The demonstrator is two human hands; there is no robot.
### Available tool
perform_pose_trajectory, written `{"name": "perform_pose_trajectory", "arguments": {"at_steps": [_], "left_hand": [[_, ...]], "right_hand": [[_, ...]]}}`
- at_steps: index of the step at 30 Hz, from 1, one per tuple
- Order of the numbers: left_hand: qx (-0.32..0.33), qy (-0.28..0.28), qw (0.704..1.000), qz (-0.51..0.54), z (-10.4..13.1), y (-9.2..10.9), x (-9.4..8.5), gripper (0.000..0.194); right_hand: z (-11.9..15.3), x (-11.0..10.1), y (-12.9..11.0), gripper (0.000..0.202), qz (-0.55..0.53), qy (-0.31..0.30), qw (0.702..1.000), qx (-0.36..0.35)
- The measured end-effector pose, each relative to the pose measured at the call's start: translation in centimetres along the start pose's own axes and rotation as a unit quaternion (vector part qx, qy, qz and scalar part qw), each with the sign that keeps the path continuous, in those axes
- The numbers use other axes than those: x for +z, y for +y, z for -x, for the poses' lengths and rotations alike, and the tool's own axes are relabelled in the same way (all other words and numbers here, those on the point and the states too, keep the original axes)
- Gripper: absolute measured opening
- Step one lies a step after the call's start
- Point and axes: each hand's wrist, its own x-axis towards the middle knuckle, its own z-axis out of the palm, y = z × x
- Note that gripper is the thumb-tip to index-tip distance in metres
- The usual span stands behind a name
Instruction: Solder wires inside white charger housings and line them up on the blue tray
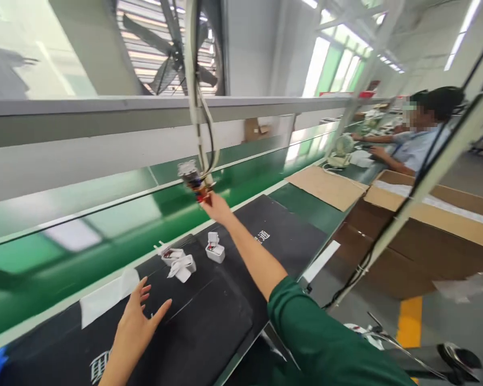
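Observation:
My left hand (134, 324) is open over the black mat (209, 316), fingers and thumb spread, holding nothing. My right hand (217, 208) reaches forward with its fingers closed at a blurred dark-and-red object (197, 185) with a clear, ragged-looking top, beside the hanging post and cables. What exactly the fingers grip is smeared by motion. Between my hands, a small white plastic housing (215, 252) stands on the mat with red inside and a small white part raised on it. Left of it lie more opened white housings (183, 268), close together, one with prongs.
A white paper sheet (108, 297) lies by my left hand. Beyond the mat runs a green conveyor belt (124, 220). Cardboard (326, 185) lies at the right, near a large carton (426, 236) and a slanted post (394, 214). A co-worker (418, 139) sits further along.

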Motion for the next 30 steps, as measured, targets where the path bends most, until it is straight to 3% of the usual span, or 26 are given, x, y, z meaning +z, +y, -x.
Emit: {"name": "perform_pose_trajectory", "arguments": {"at_steps": [5, 8, 10, 14, 19, 24, 27, 30], "left_hand": [[0.028, -0.012, 1.0, -0.006, -2.4, 2.3, 4.3, 0.101], [0.031, 0.014, 0.999, -0.039, -2.5, 4.1, 5.6, 0.086], [-0.002, 0.023, 0.998, -0.057, -2.4, 5.3, 5.8, 0.08], [-0.051, -0.016, 0.998, -0.045, -2.4, 5.9, 4.8, 0.075], [-0.007, -0.127, 0.988, 0.091, -1.6, 3.0, 1.4, 0.065], [-0.051, -0.181, 0.948, 0.256, 0.4, 1.5, -1.4, 0.074], [-0.029, -0.167, 0.935, 0.311, 0.7, 0.9, -0.6, 0.087], [-0.017, -0.097, 0.95, 0.297, 0.3, -0.3, 0.8, 0.073]], "right_hand": [[2.0, 2.0, -2.9, 0.011, 0.031, -0.047, 0.998, 0.029], [3.6, 2.6, -4.2, 0.009, 0.027, -0.076, 0.997, 0.015], [4.4, 3.0, -4.6, 0.008, 0.004, -0.099, 0.995, -0.001], [5.7, 3.4, -5.4, 0.008, -0.065, -0.135, 0.988, -0.034], [6.7, 3.8, -7.1, 0.008, -0.096, -0.174, 0.977, -0.072], [8.3, 5.1, -9.1, 0.001, -0.164, -0.208, 0.96, -0.094], [9.0, 5.9, -9.4, 0.013, -0.21, -0.213, 0.95, -0.093], [9.1, 6.4, -8.9, 0.026, -0.242, -0.228, 0.937, -0.108]]}}
